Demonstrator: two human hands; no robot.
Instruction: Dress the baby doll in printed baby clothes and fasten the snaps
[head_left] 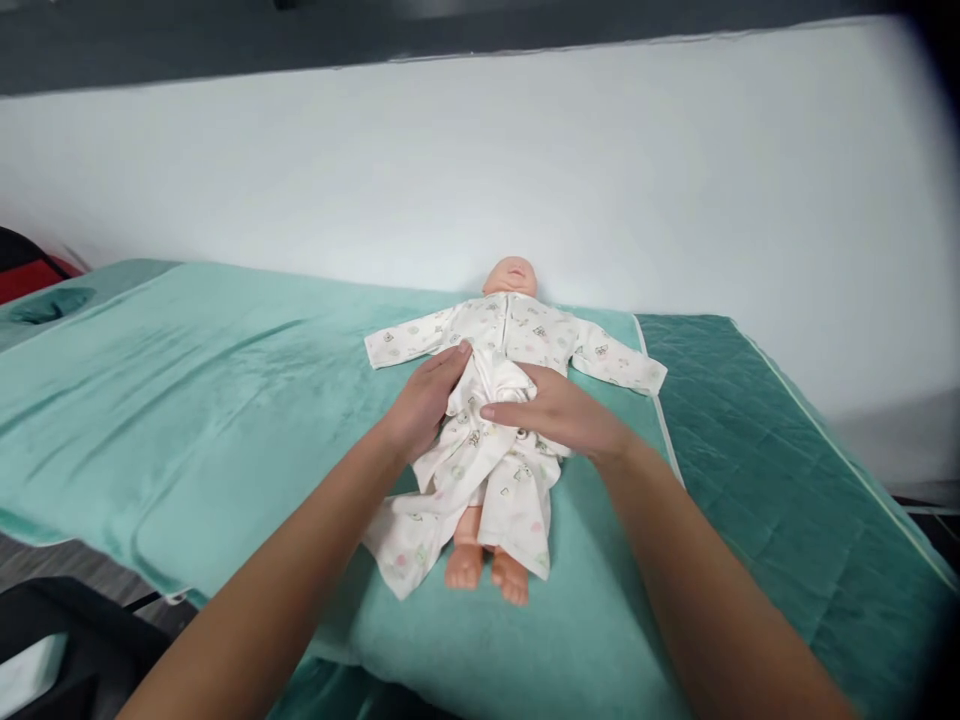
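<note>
A baby doll (511,277) lies on its back on a teal towel (210,400), head toward the wall, bare feet toward me. It wears a white printed garment (525,335) with sleeves spread out to both sides. My left hand (426,398) rests on the left side of the doll's belly, fingers together and laid along a fold of the cloth. My right hand (559,412) lies flat across the doll's waist, fingers stretched toward the left. The garment's lower flaps hang loose over the legs.
The towel covers a padded table with a darker green quilted cover (750,440) showing at the right. A white wall (480,170) runs behind. A red and black object (26,270) sits at far left; a dark chair part (67,640) is at lower left.
</note>
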